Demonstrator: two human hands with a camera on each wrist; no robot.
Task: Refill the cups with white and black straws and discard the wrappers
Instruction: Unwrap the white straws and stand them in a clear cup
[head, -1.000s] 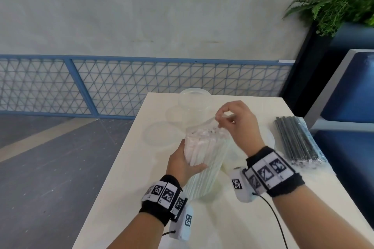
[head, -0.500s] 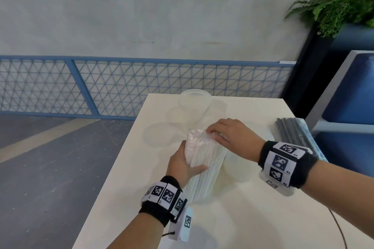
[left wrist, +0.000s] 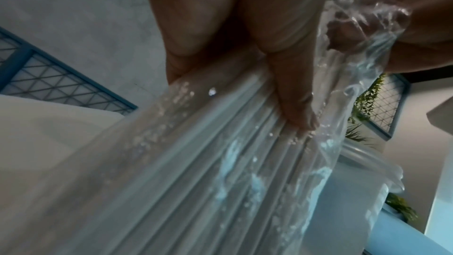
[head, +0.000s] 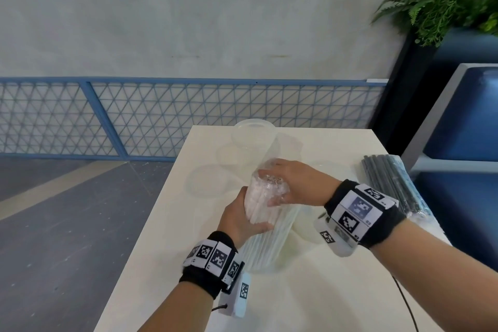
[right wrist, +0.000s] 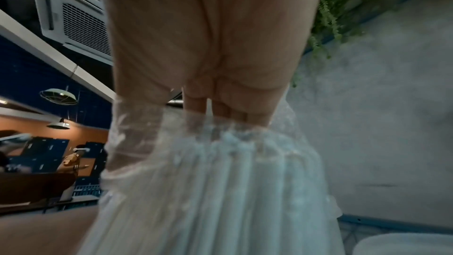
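Since a second ago our right hand (head: 293, 183) has dropped from pinching the wrapper (left wrist: 372, 32) to cupping, seemingly gripping, the white straws (head: 265, 202) upright beside the clear cup (head: 253, 133), left hand (head: 242, 219) wrapped mid-bundle: light, slippery, best held there.

Even, soft daylight fills the head view, with faint shadows on the pale table (head: 167, 264) and wide-angle bending toward the edges; the fern (head: 442, 8) at upper right is smeared by motion. Both wrist views are dimmer and blurred, with specks of glare on the clear wrapper (left wrist: 363, 32) and the lamps (right wrist: 58, 96) glowing behind
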